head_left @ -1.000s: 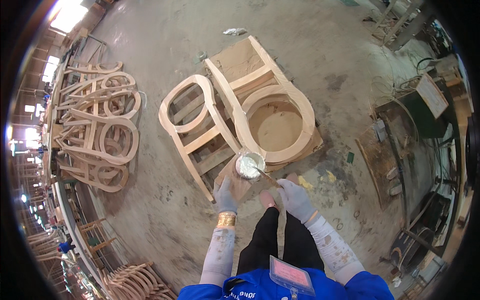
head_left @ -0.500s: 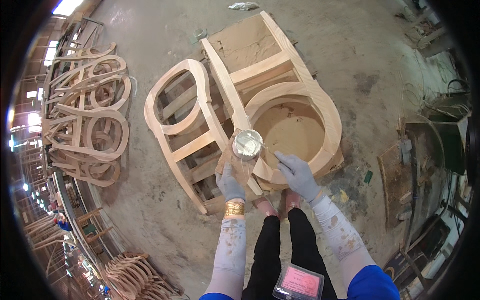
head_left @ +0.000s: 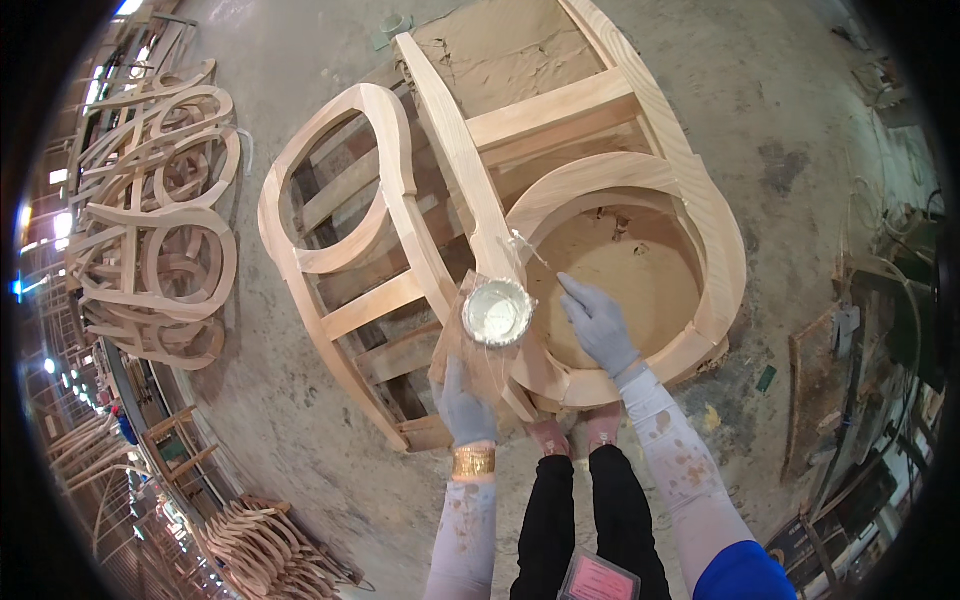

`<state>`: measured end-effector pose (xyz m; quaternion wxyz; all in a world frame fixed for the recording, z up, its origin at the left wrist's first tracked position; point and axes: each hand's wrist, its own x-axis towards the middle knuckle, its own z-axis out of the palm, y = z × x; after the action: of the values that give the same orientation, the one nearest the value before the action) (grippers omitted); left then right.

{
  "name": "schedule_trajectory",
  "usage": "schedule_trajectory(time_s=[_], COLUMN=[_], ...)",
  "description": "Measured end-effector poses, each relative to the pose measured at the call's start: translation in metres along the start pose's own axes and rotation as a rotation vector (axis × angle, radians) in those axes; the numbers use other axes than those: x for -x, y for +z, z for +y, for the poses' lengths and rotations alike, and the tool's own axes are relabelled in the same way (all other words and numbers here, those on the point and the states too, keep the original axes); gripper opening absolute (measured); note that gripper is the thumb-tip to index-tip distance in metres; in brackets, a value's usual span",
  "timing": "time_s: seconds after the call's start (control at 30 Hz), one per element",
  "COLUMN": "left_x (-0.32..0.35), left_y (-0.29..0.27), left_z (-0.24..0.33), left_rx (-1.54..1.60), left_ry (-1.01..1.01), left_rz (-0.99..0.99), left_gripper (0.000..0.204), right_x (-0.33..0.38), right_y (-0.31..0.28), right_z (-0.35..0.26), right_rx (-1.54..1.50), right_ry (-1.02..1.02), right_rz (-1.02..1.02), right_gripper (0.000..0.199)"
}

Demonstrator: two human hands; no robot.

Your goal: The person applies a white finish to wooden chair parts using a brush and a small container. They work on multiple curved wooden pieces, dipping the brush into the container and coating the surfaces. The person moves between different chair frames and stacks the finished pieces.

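A bare wooden chair frame (head_left: 610,180) lies on the concrete floor in front of me, with a second frame part with an oval opening (head_left: 340,230) leaning beside it on the left. My left hand (head_left: 465,405), in a grey glove, holds a small round cup of white paste (head_left: 497,312) wrapped in clear plastic. My right hand (head_left: 597,322), also gloved, grips a thin stick or brush (head_left: 530,250) whose tip touches the long upright rail of the chair frame, just above the cup.
A stack of curved wooden chair backs (head_left: 160,230) stands at the left. More frame parts (head_left: 260,550) are piled at the lower left. Boards and clutter (head_left: 850,350) line the right side. My feet (head_left: 575,435) stand against the frame's near edge.
I have leaned in closer over the chair frame. The cup stays in my left hand, and my right hand has moved the stick from the cup up to the rail.
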<state>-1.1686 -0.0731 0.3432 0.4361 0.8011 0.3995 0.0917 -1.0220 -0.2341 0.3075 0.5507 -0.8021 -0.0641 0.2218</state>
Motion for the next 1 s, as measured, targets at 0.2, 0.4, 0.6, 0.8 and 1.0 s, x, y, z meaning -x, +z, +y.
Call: schedule_trajectory(time_s=[0.2, 0.4, 0.6, 0.8, 1.0], left_x=[0.013, 0.009, 0.005, 0.01, 0.015], left_y=[-0.014, -0.032, -0.042, -0.051, -0.058], left_z=[0.007, -0.006, -0.012, -0.021, -0.03], left_rx=[0.869, 0.946, 0.964, 0.815, 0.74], left_ry=[-0.537, -0.561, -0.536, -0.538, -0.542], left_rz=[0.161, 0.171, 0.159, 0.136, 0.168], left_gripper=[0.034, 0.038, 0.041, 0.041, 0.038], right_x=[-0.018, -0.022, -0.016, -0.008, 0.009], right_y=[0.029, 0.044, 0.051, 0.056, 0.054], right_z=[0.016, 0.024, 0.012, 0.007, 0.001], right_rx=[0.083, 0.197, 0.435, 0.607, 0.458], right_ry=[-0.124, -0.09, -0.092, -0.046, -0.042], right_rz=[0.1, 0.111, 0.116, 0.039, 0.063], right_gripper=[0.031, 0.033, 0.035, 0.038, 0.036])
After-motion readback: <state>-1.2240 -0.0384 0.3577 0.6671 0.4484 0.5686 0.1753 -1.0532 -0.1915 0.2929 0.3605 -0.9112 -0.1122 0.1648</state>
